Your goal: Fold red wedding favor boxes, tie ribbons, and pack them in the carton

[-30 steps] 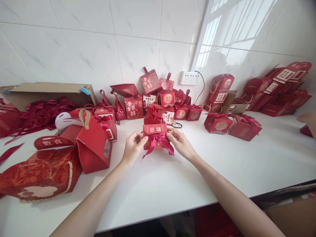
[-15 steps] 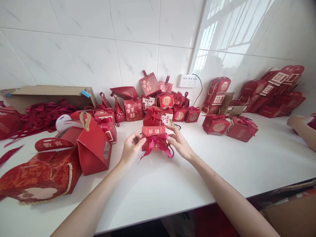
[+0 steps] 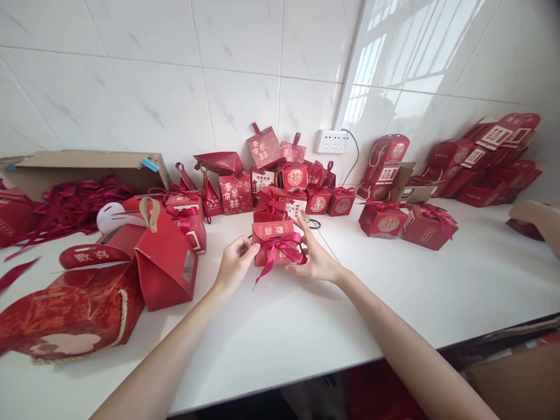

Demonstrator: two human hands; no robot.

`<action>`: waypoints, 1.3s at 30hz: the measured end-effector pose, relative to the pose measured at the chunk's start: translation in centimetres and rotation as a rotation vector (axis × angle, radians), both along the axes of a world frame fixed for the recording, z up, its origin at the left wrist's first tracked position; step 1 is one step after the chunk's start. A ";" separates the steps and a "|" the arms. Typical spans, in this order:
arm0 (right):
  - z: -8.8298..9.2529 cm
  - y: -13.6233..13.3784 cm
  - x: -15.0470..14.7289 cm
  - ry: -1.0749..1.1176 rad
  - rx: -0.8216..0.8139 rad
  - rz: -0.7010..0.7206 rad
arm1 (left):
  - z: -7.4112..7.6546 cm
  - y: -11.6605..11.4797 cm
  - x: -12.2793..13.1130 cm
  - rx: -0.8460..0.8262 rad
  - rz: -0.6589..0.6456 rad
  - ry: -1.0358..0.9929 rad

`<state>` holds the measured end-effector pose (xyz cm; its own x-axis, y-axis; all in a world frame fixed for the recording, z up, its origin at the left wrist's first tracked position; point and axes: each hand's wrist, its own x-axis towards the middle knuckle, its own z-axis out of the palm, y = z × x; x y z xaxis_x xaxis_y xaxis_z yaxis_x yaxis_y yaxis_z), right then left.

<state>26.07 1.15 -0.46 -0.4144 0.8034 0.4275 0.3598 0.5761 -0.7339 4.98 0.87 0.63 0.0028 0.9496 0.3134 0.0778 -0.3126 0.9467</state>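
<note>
A small red gift box [image 3: 266,231] with pale lettering on its flap is in front of me on the white table. A magenta ribbon bow [image 3: 279,247] is tied across it, one tail hanging down over the front. My left hand [image 3: 238,256] is closed, its thumb and fingertips pinched at the box's left edge beside the ribbon. Around the right side of the box, my right hand [image 3: 317,254] has its fingers curved, with the index finger reaching up to the far corner. Part of the bow's right loop is hidden by those fingers.
Finished-looking red boxes [image 3: 236,194] are crowded along the tiled wall. Large handled boxes [image 3: 168,262] and a carton [image 3: 87,163] of ribbons [image 3: 83,204] stand left. Two bowed boxes [image 3: 426,227] sit right. Another person's hand [image 3: 536,216] is at the far right.
My right hand has let go of the bow's right loop and come down around the box's right side. The box has turned and shifted slightly right.
</note>
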 end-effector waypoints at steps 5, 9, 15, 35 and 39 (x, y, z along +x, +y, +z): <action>0.3 -0.3 -0.1 -0.044 0.089 0.005 | -0.2 0.1 -0.4 0.027 -0.024 0.019; 0.1 -0.2 -0.4 -0.074 0.173 -0.042 | -0.4 -0.2 -0.5 0.150 0.055 0.062; -0.1 -0.6 -0.9 -0.052 0.212 -0.111 | -0.4 -1.8 0.1 0.573 0.152 0.190; 1.2 -3.4 -2.2 0.127 0.616 -0.178 | 3.0 -5.8 0.1 1.259 0.139 0.436; 1.3 -3.3 -2.2 0.150 0.654 -0.140 | 3.2 -5.9 0.0 1.288 0.113 0.418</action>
